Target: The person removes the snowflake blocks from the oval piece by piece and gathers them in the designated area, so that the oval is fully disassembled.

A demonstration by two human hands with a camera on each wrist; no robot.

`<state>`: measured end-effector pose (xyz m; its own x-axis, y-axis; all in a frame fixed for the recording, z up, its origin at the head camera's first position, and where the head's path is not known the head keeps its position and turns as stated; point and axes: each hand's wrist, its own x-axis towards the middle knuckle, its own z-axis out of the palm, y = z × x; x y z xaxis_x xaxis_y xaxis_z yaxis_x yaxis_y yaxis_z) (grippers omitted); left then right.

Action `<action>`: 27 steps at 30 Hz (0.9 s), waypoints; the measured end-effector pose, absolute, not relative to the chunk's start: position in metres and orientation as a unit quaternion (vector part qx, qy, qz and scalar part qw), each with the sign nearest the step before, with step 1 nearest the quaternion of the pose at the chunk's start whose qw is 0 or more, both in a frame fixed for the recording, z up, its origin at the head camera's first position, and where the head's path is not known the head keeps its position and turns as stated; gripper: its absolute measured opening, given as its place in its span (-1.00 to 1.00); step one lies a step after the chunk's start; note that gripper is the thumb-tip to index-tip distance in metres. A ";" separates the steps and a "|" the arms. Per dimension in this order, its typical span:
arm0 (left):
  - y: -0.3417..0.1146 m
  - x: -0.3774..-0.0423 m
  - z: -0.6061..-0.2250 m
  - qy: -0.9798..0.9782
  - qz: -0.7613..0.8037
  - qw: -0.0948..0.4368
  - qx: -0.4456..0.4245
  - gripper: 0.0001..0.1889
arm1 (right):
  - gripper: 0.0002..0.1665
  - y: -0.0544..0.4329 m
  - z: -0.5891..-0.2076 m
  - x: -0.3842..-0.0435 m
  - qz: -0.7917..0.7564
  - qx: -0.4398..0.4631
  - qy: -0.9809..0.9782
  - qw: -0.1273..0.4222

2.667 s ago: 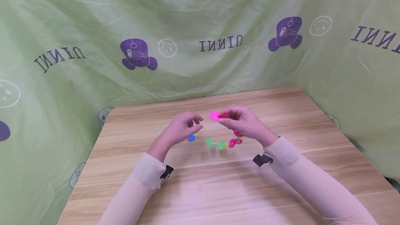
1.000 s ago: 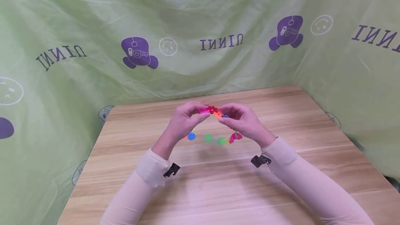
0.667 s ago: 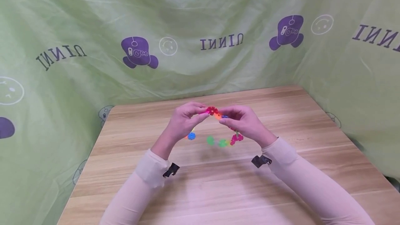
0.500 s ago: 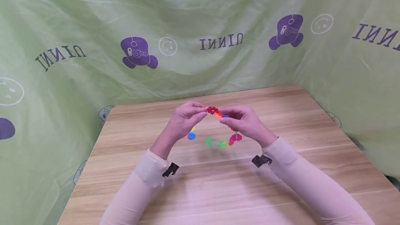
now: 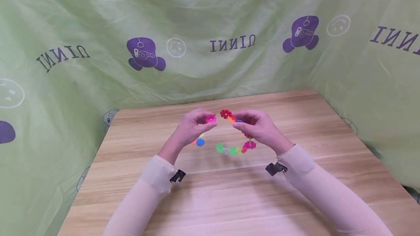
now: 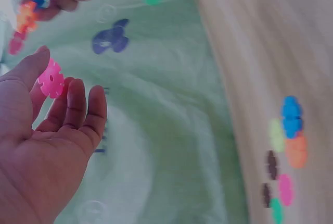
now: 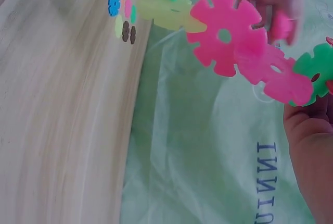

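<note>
In the head view my left hand [image 5: 191, 126] pinches a bright pink notched snowflake disc [image 5: 211, 119] between thumb and fingers. A small gap separates it from the red disc [image 5: 225, 114], the end piece of a chain of interlocked snowflake discs. My right hand [image 5: 259, 126] grips that chain near an orange disc [image 5: 231, 120] and a blue one. From there the chain hangs below the hand, through pink discs [image 5: 250, 145] to a green disc [image 5: 220, 148] at its other end. The right wrist view shows a large pink disc [image 7: 223, 34] joined to a yellow disc [image 7: 166, 13].
Loose snowflake discs lie on the wooden table [image 5: 210, 199] beyond the left hand, a blue disc [image 5: 200, 142] among them. The left wrist view shows several there, including an orange disc [image 6: 297, 150] and dark ones. A green printed curtain [image 5: 197, 79] hangs behind the table.
The left hand came in from the left, took hold of the pink disc at the red disc, and has now drawn it away leftward. The right hand keeps its grip on the chain.
</note>
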<state>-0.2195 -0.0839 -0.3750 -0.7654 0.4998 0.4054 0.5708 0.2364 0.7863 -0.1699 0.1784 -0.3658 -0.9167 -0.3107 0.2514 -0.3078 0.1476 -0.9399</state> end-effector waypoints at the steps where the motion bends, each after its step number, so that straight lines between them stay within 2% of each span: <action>1: -0.084 -0.222 -0.379 -0.792 -0.513 0.020 -0.330 -0.69 | -0.63 0.179 -0.366 -0.169 -0.621 -0.205 0.757 0.001; 6: -0.083 -0.234 -0.398 -0.815 -0.498 -0.036 -0.294 -0.66 | -0.64 0.180 -0.368 -0.169 -0.622 -0.215 0.753 -0.005; 15: -0.082 -0.253 -0.428 -0.862 -0.438 -0.086 -0.242 -0.61 | -0.64 0.179 -0.370 -0.168 -0.632 -0.216 0.744 -0.003; 20: -0.082 -0.264 -0.445 -0.879 -0.413 -0.134 -0.198 -0.52 | -0.64 0.178 -0.372 -0.168 -0.632 -0.217 0.744 0.001; 27: -0.083 -0.271 -0.455 -0.915 -0.326 -0.137 -0.196 -0.50 | -0.64 0.179 -0.375 -0.169 -0.629 -0.208 0.749 -0.001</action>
